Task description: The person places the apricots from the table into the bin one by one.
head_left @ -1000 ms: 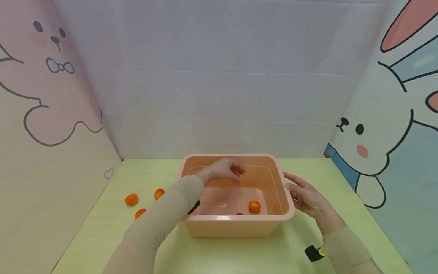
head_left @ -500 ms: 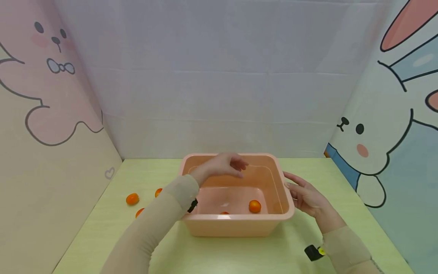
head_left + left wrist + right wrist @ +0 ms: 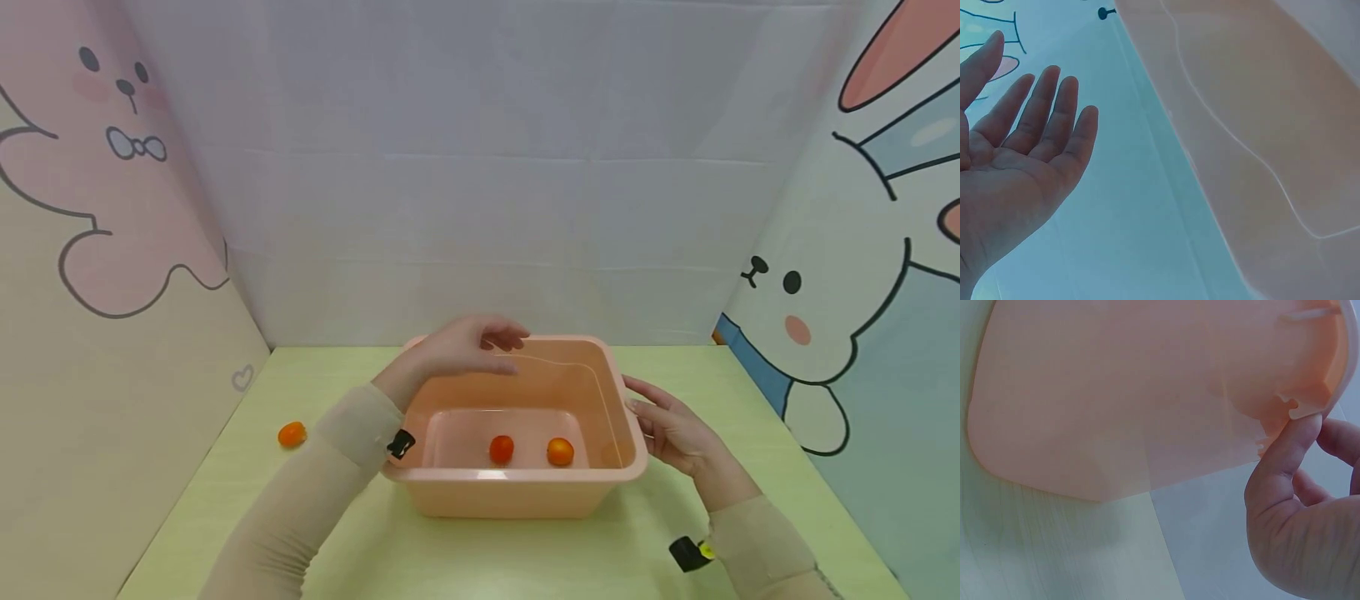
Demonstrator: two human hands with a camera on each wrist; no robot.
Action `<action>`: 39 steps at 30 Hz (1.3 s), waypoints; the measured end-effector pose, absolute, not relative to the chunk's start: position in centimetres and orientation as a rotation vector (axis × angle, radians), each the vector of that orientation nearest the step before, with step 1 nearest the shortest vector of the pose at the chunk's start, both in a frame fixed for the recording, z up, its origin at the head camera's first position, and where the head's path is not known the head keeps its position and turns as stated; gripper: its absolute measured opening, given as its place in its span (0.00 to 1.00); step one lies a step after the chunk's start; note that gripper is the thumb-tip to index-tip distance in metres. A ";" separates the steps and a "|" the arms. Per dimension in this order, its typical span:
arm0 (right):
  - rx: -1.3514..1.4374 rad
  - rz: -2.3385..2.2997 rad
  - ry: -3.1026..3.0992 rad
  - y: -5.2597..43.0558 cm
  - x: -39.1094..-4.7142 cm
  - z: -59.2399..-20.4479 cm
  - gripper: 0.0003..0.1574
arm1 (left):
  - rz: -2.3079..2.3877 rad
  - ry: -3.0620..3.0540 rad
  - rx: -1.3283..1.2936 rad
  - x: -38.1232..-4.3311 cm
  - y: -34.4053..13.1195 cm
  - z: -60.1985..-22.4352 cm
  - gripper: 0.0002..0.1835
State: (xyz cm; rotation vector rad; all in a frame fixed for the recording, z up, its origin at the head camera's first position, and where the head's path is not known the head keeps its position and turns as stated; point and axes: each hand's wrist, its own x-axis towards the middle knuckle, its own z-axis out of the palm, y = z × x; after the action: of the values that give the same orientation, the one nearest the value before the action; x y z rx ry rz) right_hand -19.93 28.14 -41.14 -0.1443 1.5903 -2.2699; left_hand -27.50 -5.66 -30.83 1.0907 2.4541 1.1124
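In the head view, a pink plastic basin (image 3: 517,497) stands in the middle of the table. Inside it lie a round red-orange fruit (image 3: 502,450) and a round orange fruit (image 3: 560,452), side by side. Above its back left part hovers my left hand (image 3: 457,346), holding nothing; the left wrist view shows the bare palm and spread fingers (image 3: 1079,144). My right hand (image 3: 675,433) holds the basin by its right rim, thumb and fingertips at the edge. The right wrist view shows the thumb (image 3: 1285,456) against the rim.
One more orange fruit (image 3: 292,434) lies on the pale green table (image 3: 480,558), left of the basin. A white backdrop (image 3: 480,208) rises behind the table. Printed cartoon panels stand at left and right. A black wrist camera (image 3: 401,443) sits by the left sleeve.
My left hand has risen and drawn back leftward, off the basin's middle. The red-orange fruit has rolled from near the front wall into fuller view. The left forearm now hides two fruits.
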 end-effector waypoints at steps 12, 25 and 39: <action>-0.142 -2.276 1.568 28.1 -19.9 -41.0 0.18 | 1.211 2.543 1.138 -26.2 -9.2 -29.1 0.31; -0.127 -2.283 1.570 28.0 -19.9 -41.1 0.19 | 1.316 2.635 1.048 -25.1 -13.8 -29.0 0.29; -0.116 -2.277 1.583 28.0 -20.0 -41.1 0.19 | 1.415 2.728 0.879 -23.7 -19.7 -31.5 0.28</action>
State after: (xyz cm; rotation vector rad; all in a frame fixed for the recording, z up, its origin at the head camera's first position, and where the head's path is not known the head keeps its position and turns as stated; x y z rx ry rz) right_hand -19.96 27.95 -41.07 -0.1160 1.5828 -2.2769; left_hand -23.75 -19.68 -31.51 0.8794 2.7281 1.4149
